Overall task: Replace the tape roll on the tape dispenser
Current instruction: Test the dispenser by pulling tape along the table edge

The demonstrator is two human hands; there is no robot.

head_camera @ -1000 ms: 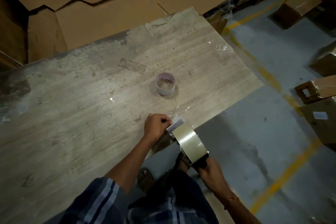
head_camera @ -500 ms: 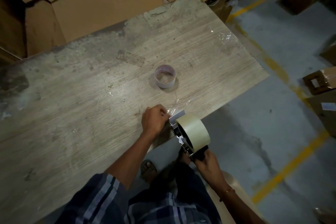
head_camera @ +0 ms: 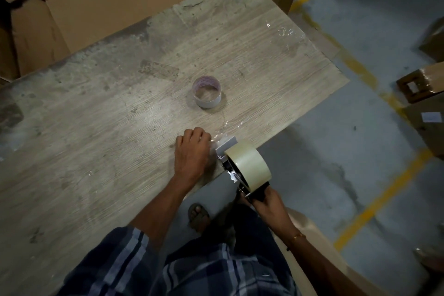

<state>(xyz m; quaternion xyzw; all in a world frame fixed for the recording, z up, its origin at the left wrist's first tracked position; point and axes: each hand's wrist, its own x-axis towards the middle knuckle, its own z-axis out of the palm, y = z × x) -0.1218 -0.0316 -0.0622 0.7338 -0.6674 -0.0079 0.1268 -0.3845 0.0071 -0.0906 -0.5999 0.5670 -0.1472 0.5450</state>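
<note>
The right hand (head_camera: 265, 204) grips the tape dispenser (head_camera: 236, 170) by its handle at the table's (head_camera: 96, 151) near edge, a full tape roll (head_camera: 249, 163) mounted. The left hand (head_camera: 192, 151), fingers curled, pinches clear tape at the dispenser's front. Farther in stands the empty core (head_camera: 207, 95).

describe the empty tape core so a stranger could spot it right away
Look at the worn wooden table, towards its right half. Beyond the left hand stands the empty tape core, a small white ring, hollow, unlike the full roll on the dispenser.
</note>
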